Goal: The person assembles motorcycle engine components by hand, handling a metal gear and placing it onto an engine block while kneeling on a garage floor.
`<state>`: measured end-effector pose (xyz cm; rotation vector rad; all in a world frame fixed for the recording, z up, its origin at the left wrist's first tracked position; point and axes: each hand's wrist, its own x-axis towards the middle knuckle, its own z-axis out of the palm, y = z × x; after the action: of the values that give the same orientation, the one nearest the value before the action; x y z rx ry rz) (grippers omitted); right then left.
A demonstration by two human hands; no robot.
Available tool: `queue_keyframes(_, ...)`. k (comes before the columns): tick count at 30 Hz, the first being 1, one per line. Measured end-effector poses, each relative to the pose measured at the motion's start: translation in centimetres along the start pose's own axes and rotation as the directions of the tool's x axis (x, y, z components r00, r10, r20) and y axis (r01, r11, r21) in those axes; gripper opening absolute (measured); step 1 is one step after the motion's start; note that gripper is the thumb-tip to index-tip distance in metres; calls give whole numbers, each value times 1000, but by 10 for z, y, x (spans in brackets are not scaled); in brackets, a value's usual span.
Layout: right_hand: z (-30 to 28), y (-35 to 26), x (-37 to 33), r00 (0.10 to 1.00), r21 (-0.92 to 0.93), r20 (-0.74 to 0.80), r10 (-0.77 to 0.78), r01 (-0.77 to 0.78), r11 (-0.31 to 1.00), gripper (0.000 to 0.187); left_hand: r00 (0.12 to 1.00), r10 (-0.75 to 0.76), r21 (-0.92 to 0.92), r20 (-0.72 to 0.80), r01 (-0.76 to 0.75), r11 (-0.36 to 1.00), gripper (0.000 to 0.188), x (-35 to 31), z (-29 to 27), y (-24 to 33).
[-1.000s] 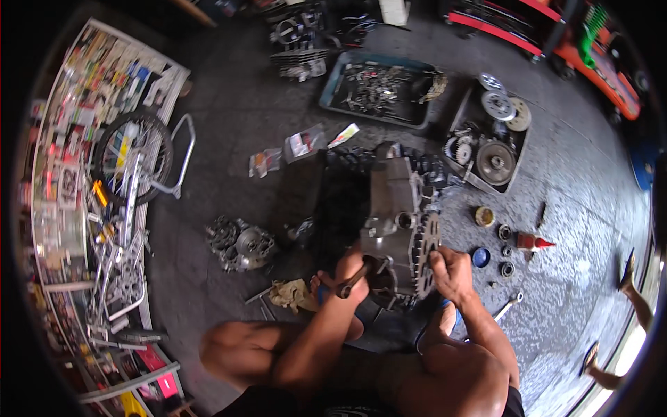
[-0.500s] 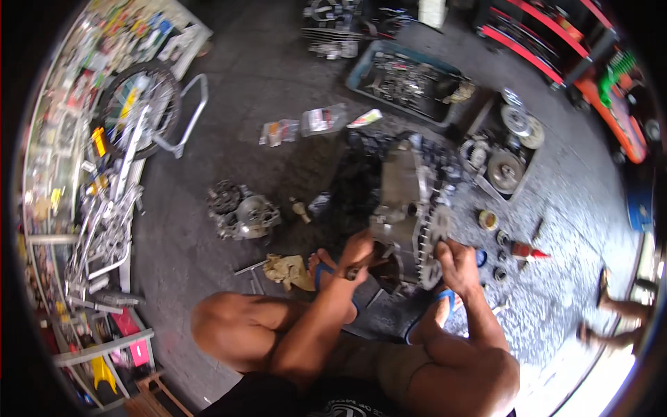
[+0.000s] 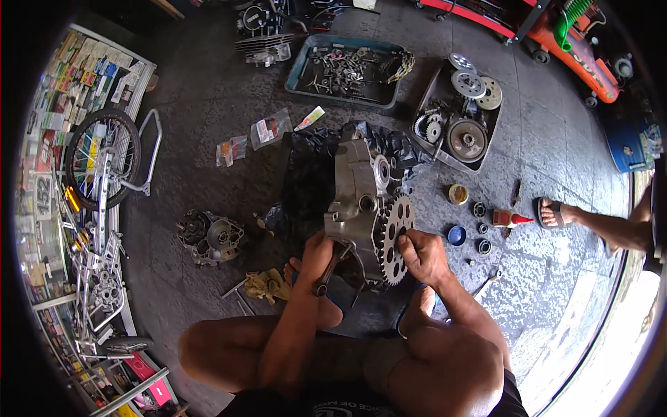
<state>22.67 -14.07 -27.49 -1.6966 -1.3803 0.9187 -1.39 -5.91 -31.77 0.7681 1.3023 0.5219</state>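
Note:
A grey metal engine crankcase (image 3: 353, 182) stands upright in front of me, between my feet. On its right side is a large toothed sprocket (image 3: 397, 240) with round holes. My left hand (image 3: 318, 258) is closed round the crankcase's lower left edge; its fingertips are partly hidden. Beside that wrist a metal rod with a ring end (image 3: 321, 289) sticks out towards me. My right hand (image 3: 424, 258) grips the sprocket, the thumb pressed near its centre and the other fingers curled.
Behind the crankcase lies black plastic sheeting (image 3: 306, 149). A blue-green tray (image 3: 295, 82) of small parts and a metal pan (image 3: 479, 165) of gears stand farther off. Another engine half (image 3: 212, 238) lies left. Bearings (image 3: 483, 245) and a red-capped bottle (image 3: 511, 218) sit right, near another person's sandalled foot (image 3: 554, 213).
My view has swung to the right, so the scene sits farther left. The other person has stepped closer on the right. Both my hands stay at the crankcase and sprocket.

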Motion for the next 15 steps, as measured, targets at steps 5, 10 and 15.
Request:
queue_keyframes(5,-3,-9,5,997,18,74,-35,33,999,27,984,104,369,148,-152,917,29,-2,-8,22)
queue_keyframes(10,-6,1,-1,996,136,71,48,-58,989,38,986,-124,-25,109,127,992,33,-7,-9,33)
queue_keyframes(15,6,52,-4,876,297,-243,418,-343,891,42,979,-192,-93,62,197,976,29,-12,5,27)
